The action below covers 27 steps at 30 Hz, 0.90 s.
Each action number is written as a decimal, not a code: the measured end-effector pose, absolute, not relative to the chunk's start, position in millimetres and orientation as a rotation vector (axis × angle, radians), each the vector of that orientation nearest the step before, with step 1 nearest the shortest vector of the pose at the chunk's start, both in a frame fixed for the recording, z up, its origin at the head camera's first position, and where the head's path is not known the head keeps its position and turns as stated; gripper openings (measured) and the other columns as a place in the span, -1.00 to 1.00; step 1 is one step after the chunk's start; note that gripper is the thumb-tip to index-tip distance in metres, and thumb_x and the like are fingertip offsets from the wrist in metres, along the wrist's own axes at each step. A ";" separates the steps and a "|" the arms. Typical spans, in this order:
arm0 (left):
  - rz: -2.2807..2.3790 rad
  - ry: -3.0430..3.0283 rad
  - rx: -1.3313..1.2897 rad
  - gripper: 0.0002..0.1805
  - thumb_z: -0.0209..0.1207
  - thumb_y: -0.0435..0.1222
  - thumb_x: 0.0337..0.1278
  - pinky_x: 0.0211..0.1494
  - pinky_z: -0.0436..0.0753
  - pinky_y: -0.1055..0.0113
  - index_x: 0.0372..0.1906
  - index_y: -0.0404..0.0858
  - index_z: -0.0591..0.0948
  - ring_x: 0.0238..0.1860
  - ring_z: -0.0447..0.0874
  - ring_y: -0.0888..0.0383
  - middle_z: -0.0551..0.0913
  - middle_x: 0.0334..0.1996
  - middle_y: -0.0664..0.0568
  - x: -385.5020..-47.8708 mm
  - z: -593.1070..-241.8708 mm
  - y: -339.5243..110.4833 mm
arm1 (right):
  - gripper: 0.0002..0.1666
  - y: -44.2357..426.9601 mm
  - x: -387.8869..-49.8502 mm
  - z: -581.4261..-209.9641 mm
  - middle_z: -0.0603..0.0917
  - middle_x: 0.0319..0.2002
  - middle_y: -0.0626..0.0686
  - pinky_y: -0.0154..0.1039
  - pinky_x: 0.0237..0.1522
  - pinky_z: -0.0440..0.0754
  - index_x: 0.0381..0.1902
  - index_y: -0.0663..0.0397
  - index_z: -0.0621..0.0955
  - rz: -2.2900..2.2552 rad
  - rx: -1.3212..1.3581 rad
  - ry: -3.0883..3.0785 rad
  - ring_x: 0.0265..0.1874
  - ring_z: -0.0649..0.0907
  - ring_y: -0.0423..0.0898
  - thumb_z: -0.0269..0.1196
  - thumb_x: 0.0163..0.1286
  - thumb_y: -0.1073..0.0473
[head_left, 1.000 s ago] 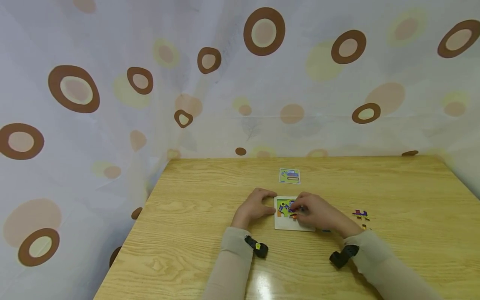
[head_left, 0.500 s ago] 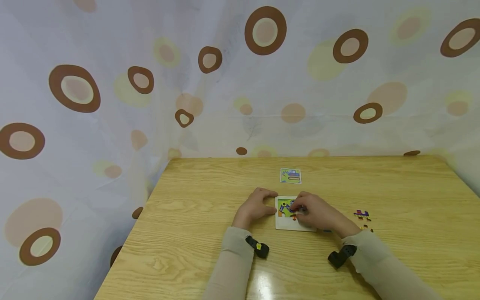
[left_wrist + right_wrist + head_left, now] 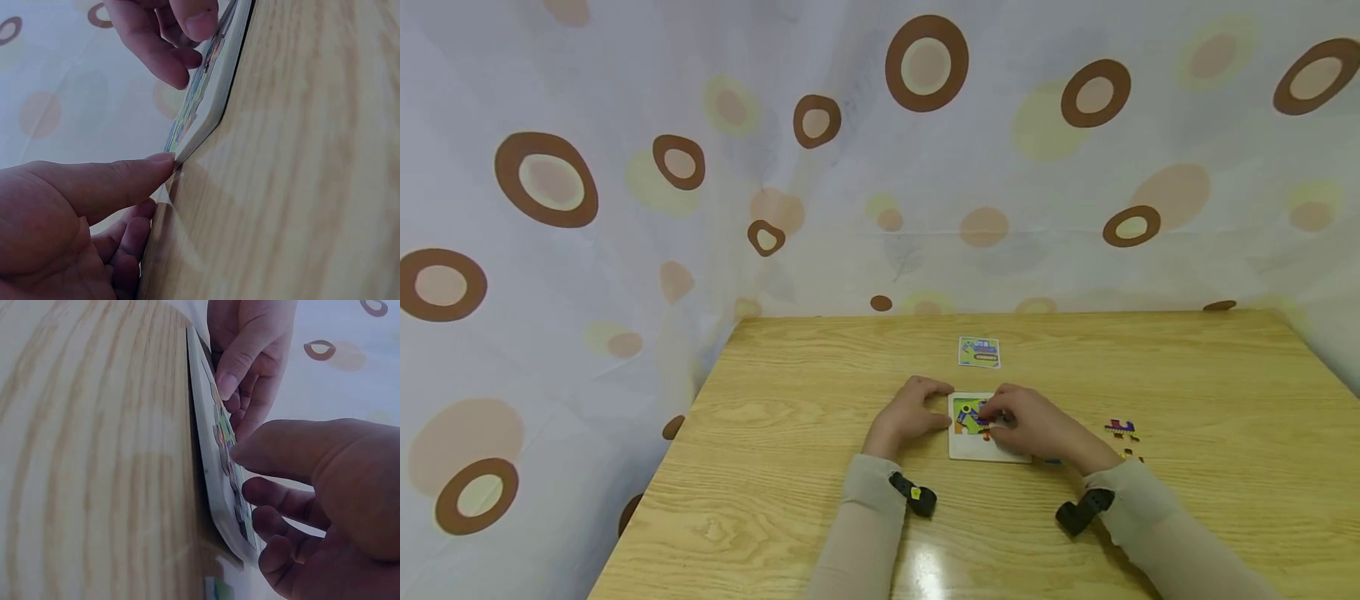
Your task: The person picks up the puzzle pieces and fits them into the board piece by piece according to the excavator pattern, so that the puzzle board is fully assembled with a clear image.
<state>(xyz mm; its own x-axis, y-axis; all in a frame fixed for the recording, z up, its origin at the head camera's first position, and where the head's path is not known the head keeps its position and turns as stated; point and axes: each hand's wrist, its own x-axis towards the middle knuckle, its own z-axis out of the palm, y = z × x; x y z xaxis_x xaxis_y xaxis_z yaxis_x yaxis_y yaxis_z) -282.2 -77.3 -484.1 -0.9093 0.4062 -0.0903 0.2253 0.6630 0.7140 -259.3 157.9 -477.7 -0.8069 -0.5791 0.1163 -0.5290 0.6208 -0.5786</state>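
A white-framed jigsaw puzzle board (image 3: 977, 450) lies flat on the table, with green, blue and orange pieces (image 3: 968, 414) in its left part. My left hand (image 3: 910, 412) steadies the board's left edge, thumb and forefinger spread along it; in the left wrist view the thumb (image 3: 134, 177) touches a corner. Over the board's right part, my right hand (image 3: 1033, 421) pinches a dark puzzle piece (image 3: 221, 449) between thumb and fingers, low against the other pieces. That hand hides much of the piece and the board's right side in the head view.
A small picture card (image 3: 979, 352) of an excavator lies behind the board. Loose puzzle pieces (image 3: 1122, 430) lie right of the right hand, and a blue one (image 3: 1053, 461) shows under its wrist. A patterned cloth (image 3: 850, 250) hangs behind the wooden table (image 3: 797, 417).
My right fingers have shifted very slightly left over the board, and the piece under them sits a little differently. The left hand keeps its place at the edge.
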 end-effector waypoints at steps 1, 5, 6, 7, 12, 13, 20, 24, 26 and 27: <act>1.083 2.637 0.509 -0.51 0.33 -0.30 0.20 0.38 0.31 0.15 0.26 -0.13 0.59 0.32 0.33 0.03 0.44 0.25 -0.02 -282.2 -484.1 -77.3 | -0.73 158.8 -258.5 -476.6 0.61 -0.25 -0.03 -0.23 -0.32 0.51 -0.07 0.15 0.73 -0.965 -0.926 2.748 -0.37 0.51 -0.16 0.32 0.25 0.36; 1.089 2.631 0.496 -0.51 0.33 -0.30 0.20 0.38 0.31 0.13 0.26 -0.13 0.58 0.32 0.32 0.02 0.43 0.25 -0.03 -281.3 -484.1 -77.5 | -0.69 166.3 -254.6 -472.7 0.61 -0.22 -0.01 -0.19 -0.26 0.56 -0.01 0.21 0.70 -1.008 -0.864 2.759 -0.29 0.55 -0.13 0.31 0.28 0.36; 1.091 2.628 0.494 -0.50 0.33 -0.30 0.20 0.38 0.31 0.12 0.26 -0.13 0.58 0.32 0.32 0.01 0.42 0.25 -0.03 -280.9 -483.8 -77.5 | -0.68 169.0 -253.5 -472.0 0.61 -0.21 -0.01 -0.17 -0.24 0.57 0.02 0.22 0.68 -1.005 -0.852 2.768 -0.28 0.55 -0.12 0.31 0.28 0.35; 1.094 2.626 0.493 -0.50 0.33 -0.30 0.20 0.38 0.31 0.12 0.26 -0.13 0.58 0.32 0.32 0.01 0.42 0.25 -0.03 -280.6 -483.7 -77.4 | -0.66 172.1 -253.0 -472.0 0.61 -0.20 -0.01 -0.15 -0.22 0.58 0.04 0.23 0.67 -1.005 -0.837 2.772 -0.25 0.56 -0.11 0.30 0.30 0.34; 1.106 2.622 0.488 -0.50 0.32 -0.31 0.21 0.39 0.30 0.11 0.27 -0.14 0.58 0.32 0.32 0.00 0.42 0.25 -0.03 -279.7 -482.7 -77.2 | -0.64 190.9 -251.3 -474.4 0.61 -0.16 0.01 -0.07 -0.17 0.58 0.12 0.23 0.62 -1.001 -0.814 2.832 -0.19 0.56 -0.08 0.22 0.38 0.32; 1.109 2.621 0.487 -0.50 0.32 -0.31 0.21 0.39 0.29 0.11 0.27 -0.14 0.58 0.32 0.32 0.00 0.42 0.25 -0.04 -280.0 -483.0 -77.3 | -0.64 195.3 -251.0 -474.7 0.61 -0.15 0.01 -0.07 -0.17 0.58 0.14 0.23 0.61 -1.004 -0.816 2.840 -0.18 0.56 -0.07 0.22 0.39 0.32; 1.105 2.617 0.493 -0.50 0.33 -0.31 0.20 0.40 0.28 0.11 0.27 -0.15 0.58 0.32 0.31 0.00 0.41 0.26 -0.05 -281.2 -484.1 -77.1 | -0.62 227.0 -245.9 -472.6 0.61 -0.15 0.01 -0.07 -0.22 0.59 0.17 0.25 0.59 -0.996 -0.783 2.890 -0.18 0.56 -0.07 0.21 0.42 0.33; 1.096 2.620 0.496 -0.49 0.34 -0.30 0.19 0.40 0.28 0.11 0.27 -0.15 0.58 0.33 0.31 0.00 0.41 0.26 -0.05 -280.9 -484.2 -77.2 | -0.64 243.4 -243.2 -471.4 0.62 -0.13 0.04 -0.09 -0.22 0.58 0.15 0.26 0.59 -0.979 -0.772 2.906 -0.17 0.55 -0.05 0.21 0.42 0.32; 1.096 2.620 0.494 -0.48 0.34 -0.30 0.19 0.41 0.28 0.11 0.27 -0.15 0.57 0.33 0.31 0.00 0.41 0.26 -0.05 -280.4 -483.5 -77.3 | -0.64 251.0 -242.0 -470.8 0.62 -0.13 0.04 -0.08 -0.23 0.58 0.14 0.27 0.60 -0.966 -0.767 2.922 -0.17 0.55 -0.04 0.22 0.42 0.32; 1.100 2.620 0.491 -0.48 0.34 -0.30 0.19 0.41 0.28 0.11 0.27 -0.15 0.57 0.33 0.31 -0.01 0.41 0.26 -0.05 -280.2 -483.1 -77.3 | -0.64 254.5 -241.3 -470.4 0.62 -0.13 0.05 -0.08 -0.23 0.58 0.14 0.27 0.60 -0.966 -0.766 2.927 -0.17 0.56 -0.04 0.22 0.41 0.32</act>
